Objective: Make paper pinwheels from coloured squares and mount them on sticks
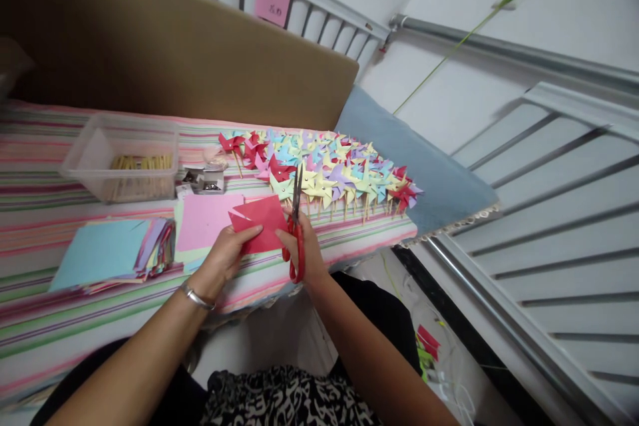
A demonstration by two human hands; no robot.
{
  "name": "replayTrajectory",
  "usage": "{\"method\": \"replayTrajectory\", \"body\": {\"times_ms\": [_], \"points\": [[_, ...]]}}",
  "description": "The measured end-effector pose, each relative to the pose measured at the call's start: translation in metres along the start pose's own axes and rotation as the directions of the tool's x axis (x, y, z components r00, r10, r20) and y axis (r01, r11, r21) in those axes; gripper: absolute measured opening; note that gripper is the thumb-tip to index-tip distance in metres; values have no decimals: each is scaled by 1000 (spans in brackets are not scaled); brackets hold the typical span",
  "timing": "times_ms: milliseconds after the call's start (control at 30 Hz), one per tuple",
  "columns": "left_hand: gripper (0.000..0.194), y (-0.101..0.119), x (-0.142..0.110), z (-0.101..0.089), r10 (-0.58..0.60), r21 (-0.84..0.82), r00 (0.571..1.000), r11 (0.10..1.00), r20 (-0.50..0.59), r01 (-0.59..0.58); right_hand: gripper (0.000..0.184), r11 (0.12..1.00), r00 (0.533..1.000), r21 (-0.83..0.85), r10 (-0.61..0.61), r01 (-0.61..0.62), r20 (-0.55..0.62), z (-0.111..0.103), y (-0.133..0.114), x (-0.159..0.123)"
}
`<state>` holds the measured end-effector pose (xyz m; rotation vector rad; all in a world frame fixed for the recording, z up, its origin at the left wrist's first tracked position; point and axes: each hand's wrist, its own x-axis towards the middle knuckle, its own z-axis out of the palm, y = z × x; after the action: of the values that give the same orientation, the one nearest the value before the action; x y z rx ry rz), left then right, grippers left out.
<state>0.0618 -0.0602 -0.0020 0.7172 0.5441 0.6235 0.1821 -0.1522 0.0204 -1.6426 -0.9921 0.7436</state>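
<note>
A red paper square (267,218) with a slit cut in from its left corner is held up over the bed's front edge. My left hand (230,249) pinches its lower left side, thumb on top. My right hand (305,246) is closed around the red handles of a pair of scissors (298,196), whose dark blades point up and away beside the paper. Fingers of that hand also touch the paper's right edge. Just beyond lie sheets of pink paper (210,219). Many finished paper pinwheels (329,170) on sticks spread out behind the scissors.
A clear plastic box (120,160) holds short wooden sticks. In front of it sits a stack of coloured paper (102,253). A small open box (207,180) holds small metal pieces. A large cardboard panel (174,60) stands behind, and white railings (559,233) rise at right.
</note>
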Motion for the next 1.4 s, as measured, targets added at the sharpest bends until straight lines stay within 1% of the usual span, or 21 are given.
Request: {"method": "replayTrajectory", "body": {"times_ms": [100,200,333,400,500,733,1000,1200,1400], "points": [[37,8,5,-9,28,81,998,996,-53,-23,54,1000,999,-20,-13,13,33,-9,-1,-11],[36,18,7,-16,57,165,995,985,-76,-44,52,992,991,-124,-17,34,132,-23,1,-28],[31,27,6,-19,47,229,997,973,-66,-30,41,962,966,-272,81,-12,245,-37,2,-54],[30,28,5,-20,36,234,998,972,-53,-22,39,951,959,-307,130,-48,253,-39,3,-64],[29,27,5,-22,15,238,999,971,-34,-6,34,945,957,-314,172,-93,235,-39,5,-74],[32,28,6,-25,-6,269,1000,963,-8,8,30,953,952,-269,202,-137,230,-37,5,-78],[35,29,5,-23,-19,243,1000,970,22,13,27,956,940,-274,188,-109,284,-38,8,-75],[33,26,4,-22,-44,235,998,971,33,35,31,950,950,-298,178,-97,258,-34,14,-72],[35,27,3,-21,-45,231,998,972,41,34,31,952,952,-288,179,-104,247,-31,7,-70]]}}
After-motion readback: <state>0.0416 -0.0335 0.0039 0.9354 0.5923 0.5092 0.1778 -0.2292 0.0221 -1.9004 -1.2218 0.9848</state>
